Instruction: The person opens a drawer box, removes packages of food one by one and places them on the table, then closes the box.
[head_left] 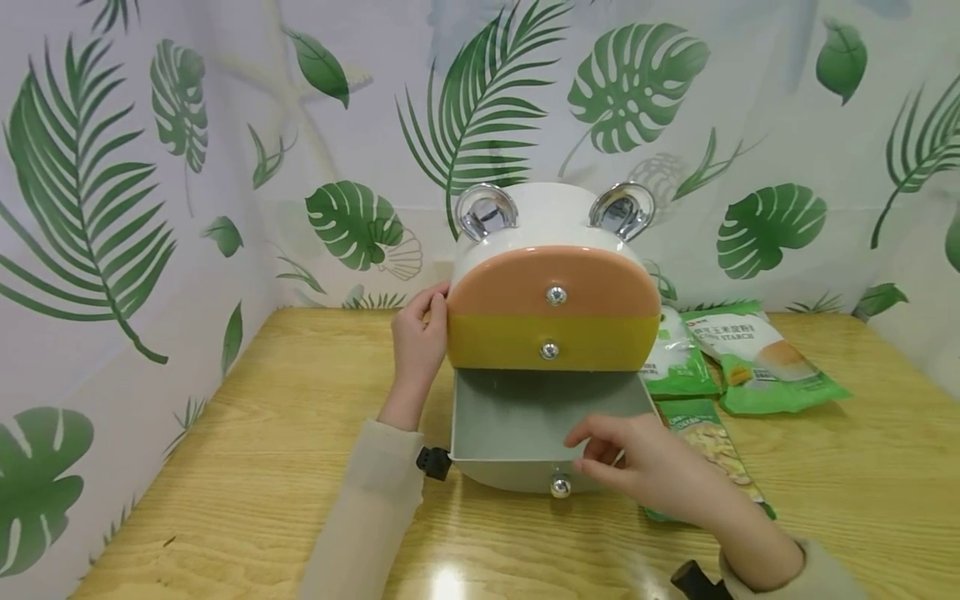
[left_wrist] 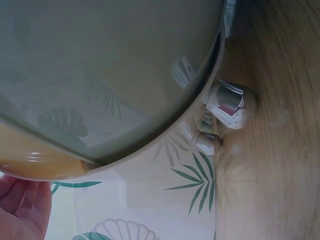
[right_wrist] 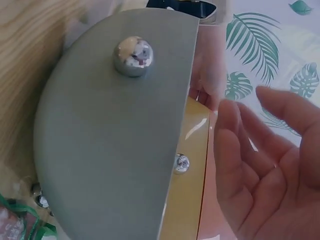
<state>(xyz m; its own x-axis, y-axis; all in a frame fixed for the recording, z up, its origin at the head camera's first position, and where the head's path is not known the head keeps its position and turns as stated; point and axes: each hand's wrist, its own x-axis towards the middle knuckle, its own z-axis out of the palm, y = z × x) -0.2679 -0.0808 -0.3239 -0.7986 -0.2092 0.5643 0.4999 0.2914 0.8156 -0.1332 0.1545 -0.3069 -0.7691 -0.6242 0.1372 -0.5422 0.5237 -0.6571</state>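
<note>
A small rounded cabinet [head_left: 555, 212] with a white body and two chrome, ear-like loops stands on the table. Its orange drawer [head_left: 502, 283] and yellow drawer [head_left: 495, 342] are closed. The grey-green bottom drawer [head_left: 510, 473] is pulled out, with a round silver knob [head_left: 560, 487] on its front. My left hand [head_left: 420, 333] rests against the cabinet's left side, near the orange and yellow fronts. Above the bottom drawer's front edge, my right hand [head_left: 645, 458] hovers with loosely bent fingers and holds nothing. In the right wrist view, fingers [right_wrist: 230, 150] are apart from the drawer front.
Right of the cabinet lie a white-and-green packet [head_left: 678, 358], a corn starch packet [head_left: 765, 354] and a green packet [head_left: 716, 442] partly behind my right hand. The wooden table [head_left: 300, 467] meets a leaf-printed backdrop [head_left: 360, 150] at the back and sides.
</note>
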